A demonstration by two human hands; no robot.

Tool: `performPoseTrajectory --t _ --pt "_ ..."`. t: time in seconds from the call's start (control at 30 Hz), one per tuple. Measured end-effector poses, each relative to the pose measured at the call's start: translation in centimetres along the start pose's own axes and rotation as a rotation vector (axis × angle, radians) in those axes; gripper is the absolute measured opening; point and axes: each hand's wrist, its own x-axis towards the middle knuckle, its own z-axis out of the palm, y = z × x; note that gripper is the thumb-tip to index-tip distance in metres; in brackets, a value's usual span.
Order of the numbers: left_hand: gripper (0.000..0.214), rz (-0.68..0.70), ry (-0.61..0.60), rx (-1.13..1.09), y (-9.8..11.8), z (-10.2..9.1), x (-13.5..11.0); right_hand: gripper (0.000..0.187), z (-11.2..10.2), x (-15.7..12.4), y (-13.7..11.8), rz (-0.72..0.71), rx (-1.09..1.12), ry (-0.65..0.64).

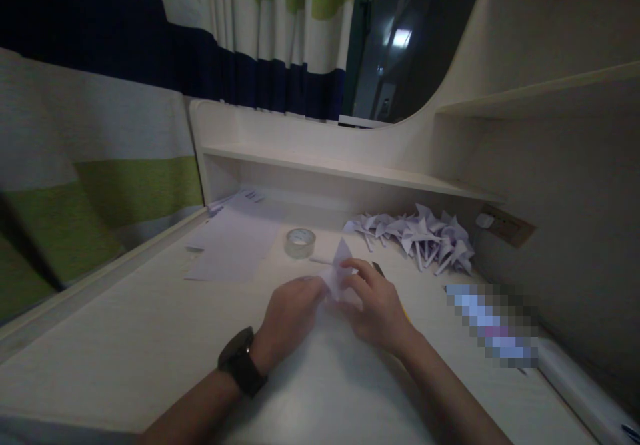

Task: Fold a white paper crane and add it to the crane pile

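Between my two hands is a white paper pinwheel (pixel 342 253), one pointed flap standing up from it. My left hand (pixel 295 311), with a black watch on the wrist, pinches its left side. On the right side my right hand (pixel 373 305) grips the paper with bent fingers; the fingertips partly cover it. A thin white paper stick (pixel 321 260) lies just behind my left fingers. Beyond it stands a roll of clear tape (pixel 300 243). A dark and yellow tool (pixel 379 269), perhaps a cutter, is mostly hidden behind my right hand.
Several white paper pinwheels with sticks (pixel 420 235) are heaped at the back right. White paper sheets (pixel 230 238) lie at the back left. A low shelf (pixel 340 168) runs along the back. A pixelated object (pixel 490 325) lies at the right, near a wall socket (pixel 510 226).
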Motion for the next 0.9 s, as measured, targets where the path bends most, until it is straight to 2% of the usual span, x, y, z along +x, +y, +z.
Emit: performPoseTrajectory --t 0.17,0.33,0.5,0.67,0.9 --pt "0.013 0.049 0.042 0.055 0.0 0.2 -0.3 0.019 0.1 0.0 0.0 0.026 -0.207 -0.149" --pt "0.013 0.067 0.097 0.039 0.0 0.3 -0.4 0.017 0.8 -0.1 0.5 0.024 -0.211 -0.197" --pt "0.016 0.021 0.122 0.001 -0.2 0.2 -0.2 0.023 1.4 -0.3 0.9 0.117 -0.074 -0.187" --pt "0.018 -0.05 0.121 -0.05 -0.6 0.2 -0.1 0.027 1.6 -0.5 0.8 0.254 0.183 -0.131" --pt "0.017 -0.139 0.133 -0.191 0.0 -0.4 0.2 0.03 1.8 -0.3 0.5 0.278 0.417 -0.083"
